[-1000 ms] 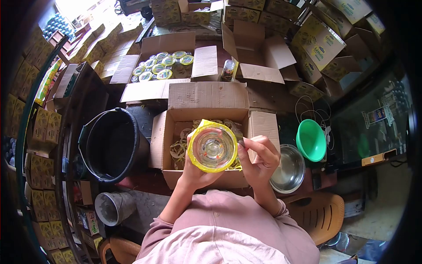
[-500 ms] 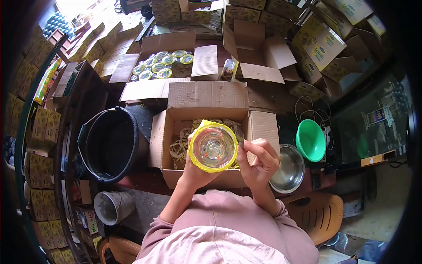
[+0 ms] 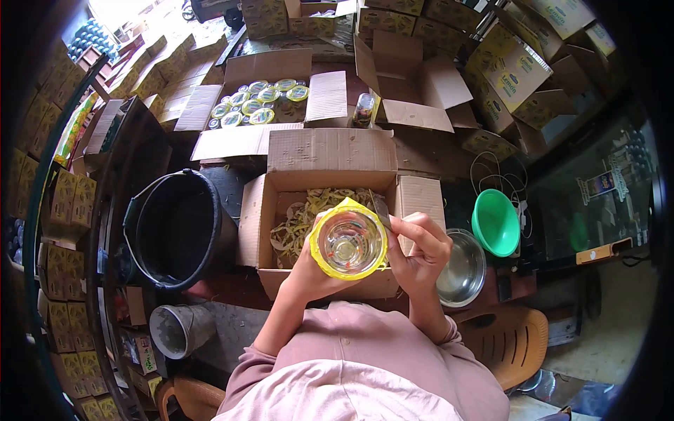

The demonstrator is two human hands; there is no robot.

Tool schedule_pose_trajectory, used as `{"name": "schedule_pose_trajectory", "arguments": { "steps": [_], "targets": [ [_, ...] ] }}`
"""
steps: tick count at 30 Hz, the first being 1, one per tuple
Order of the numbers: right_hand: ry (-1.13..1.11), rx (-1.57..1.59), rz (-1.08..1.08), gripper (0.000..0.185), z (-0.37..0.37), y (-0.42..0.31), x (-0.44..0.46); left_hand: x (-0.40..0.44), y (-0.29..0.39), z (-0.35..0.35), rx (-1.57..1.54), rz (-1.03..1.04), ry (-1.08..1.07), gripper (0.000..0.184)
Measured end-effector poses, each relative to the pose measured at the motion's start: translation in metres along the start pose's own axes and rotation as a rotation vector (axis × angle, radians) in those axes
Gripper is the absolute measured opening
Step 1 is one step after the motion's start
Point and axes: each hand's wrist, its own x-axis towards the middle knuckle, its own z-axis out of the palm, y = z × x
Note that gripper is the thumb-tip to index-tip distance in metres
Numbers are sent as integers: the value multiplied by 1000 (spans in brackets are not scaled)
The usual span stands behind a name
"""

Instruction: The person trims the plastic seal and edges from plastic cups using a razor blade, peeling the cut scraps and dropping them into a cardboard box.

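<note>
"Left to right from your end: what differs from half a second ago?"

"On my feed, just left of centre, more of the yellow scraps (image 3: 298, 217) show. The left hand (image 3: 305, 270), at the centre, has come slightly right. It is curved part-way closed around the clear jar (image 3: 347, 242), with most of its fingers hidden from me. The jar, mid-frame, has shifted with it and turned: the pointed tip of its yellow trim was at the upper left, and now sits at the top. The right hand (image 3: 420, 254), right of centre, has moved a touch right too, thumb and fingers pinched on a dark flat strip (image 3: 381, 209) at the jar's rim; I can't tell if they touch."

"And the counts, same direction?"

"One black bucket (image 3: 225, 228) at left, one grey bucket (image 3: 200, 328) below it. Upper left of centre, one open carton (image 3: 242, 144) of lidded jars (image 3: 262, 116): I make it about nine yellow rims, but they overlap. At the centre, one front carton (image 3: 331, 149), its scraps too tangled to count, and one jar held above it. Right of centre, one steel bowl (image 3: 463, 274), then one green bowl (image 3: 496, 223)."
</note>
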Motion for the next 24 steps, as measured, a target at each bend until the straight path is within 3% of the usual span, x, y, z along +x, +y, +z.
{"name": "schedule_pose_trajectory", "arguments": {
  "steps": [9,24],
  "targets": [
    [-100,29,31,24,-4,1,2,2,-3,-9,-237,-90,-127,65],
    [-17,-39,31,23,0,5,-8,7,1,-9,-139,-47,-118,63]
  ]
}}
